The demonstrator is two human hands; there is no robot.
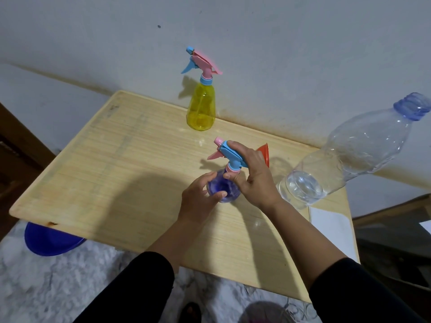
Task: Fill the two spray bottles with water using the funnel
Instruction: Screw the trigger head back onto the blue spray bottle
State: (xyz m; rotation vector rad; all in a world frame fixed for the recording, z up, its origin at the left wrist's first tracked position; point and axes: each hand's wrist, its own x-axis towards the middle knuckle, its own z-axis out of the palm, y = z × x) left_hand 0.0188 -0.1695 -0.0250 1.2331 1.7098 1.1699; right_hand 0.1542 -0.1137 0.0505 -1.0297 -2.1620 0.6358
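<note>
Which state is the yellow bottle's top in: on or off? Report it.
On. The yellow bottle stands upright by the wall, its pink-and-blue sprayer seated on the neck.

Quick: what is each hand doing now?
Left hand: grips the purple bottle.
Right hand: grips its spray head.

Both forearms in dark sleeves reach forward and inward. The left hand (200, 194) curls its fingers and thumb round the purple spray bottle (224, 188); the right hand (253, 176) grips its spray head (231, 155) from the right.
</note>
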